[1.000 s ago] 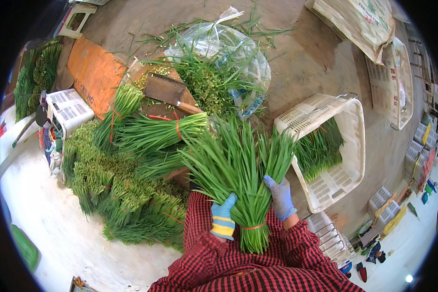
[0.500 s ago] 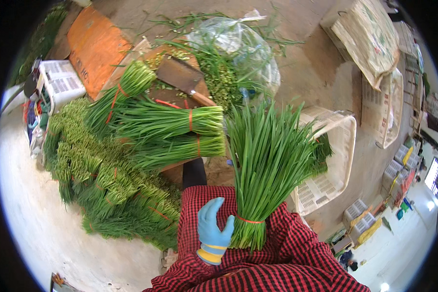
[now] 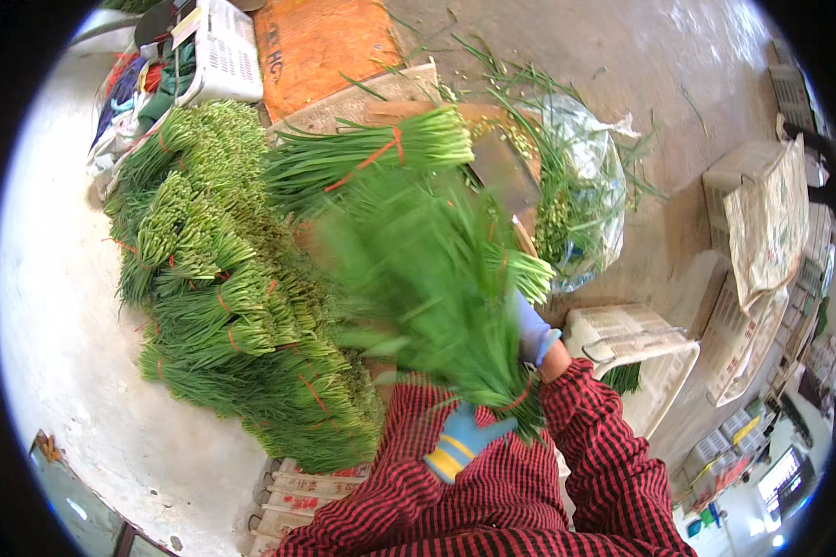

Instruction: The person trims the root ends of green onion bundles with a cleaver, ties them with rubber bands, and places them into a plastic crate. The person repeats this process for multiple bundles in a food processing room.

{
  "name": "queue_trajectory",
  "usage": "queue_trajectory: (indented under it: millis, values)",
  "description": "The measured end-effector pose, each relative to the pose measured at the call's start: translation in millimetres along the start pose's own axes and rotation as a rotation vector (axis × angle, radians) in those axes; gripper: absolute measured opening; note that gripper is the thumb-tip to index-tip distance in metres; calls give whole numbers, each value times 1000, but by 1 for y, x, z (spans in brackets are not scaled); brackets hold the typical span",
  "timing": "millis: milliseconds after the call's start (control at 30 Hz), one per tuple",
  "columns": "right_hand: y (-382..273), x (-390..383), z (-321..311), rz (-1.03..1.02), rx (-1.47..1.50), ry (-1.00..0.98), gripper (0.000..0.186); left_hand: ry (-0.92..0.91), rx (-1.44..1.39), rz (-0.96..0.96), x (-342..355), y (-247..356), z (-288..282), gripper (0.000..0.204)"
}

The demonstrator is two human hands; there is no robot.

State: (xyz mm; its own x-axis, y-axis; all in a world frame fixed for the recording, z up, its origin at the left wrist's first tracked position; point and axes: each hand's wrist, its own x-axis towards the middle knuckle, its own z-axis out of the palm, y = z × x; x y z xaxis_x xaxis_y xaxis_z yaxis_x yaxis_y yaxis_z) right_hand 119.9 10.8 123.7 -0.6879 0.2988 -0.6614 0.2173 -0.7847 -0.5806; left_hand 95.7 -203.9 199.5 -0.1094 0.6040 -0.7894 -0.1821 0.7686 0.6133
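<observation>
A large bundle of garlic chives (image 3: 455,316), tied with a red band near its cut ends, is tilted over my lap with its leaf tips toward the upper left. Its leaves are smeared by motion. At its right side my right hand (image 3: 535,336), in a bluish glove, grips the bundle; its fingers are mostly hidden by the leaves. By the banded end is my left hand (image 3: 464,438), in a light blue glove with a yellow-striped cuff. Its thumb stretches toward the stalks, apart from the fingers, which the leaves partly cover.
Tied chive bundles (image 3: 372,153) lie ahead beside a cleaver (image 3: 506,172), partly covered. A big heap of chives (image 3: 223,306) fills the left. Clear plastic (image 3: 590,176) and trimmings lie beyond. A white crate (image 3: 650,399) holding chives stands right; an orange sheet (image 3: 325,56) is at the back.
The bundle has swung from upright to leaning left, its leaves now over the tied bundles. My right hand has come into sight. My left hand has moved right, and the view has shifted.
</observation>
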Motion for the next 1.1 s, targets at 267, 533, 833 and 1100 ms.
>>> queue_trajectory:
  millis: [267,533,833,1100]
  values:
    - [-21,107,94,-104,-1466,198,63,16,-492,-77,165,-74,-20,48]
    - [-129,193,82,-529,-1924,324,83,-85,-233,233,133,-67,-35,18]
    - [-139,246,65,-271,-2146,34,78,-148,-907,-325,65,-27,-91,32]
    - [-201,84,52,49,-1175,83,59,-308,-1155,-388,74,-6,-100,24]
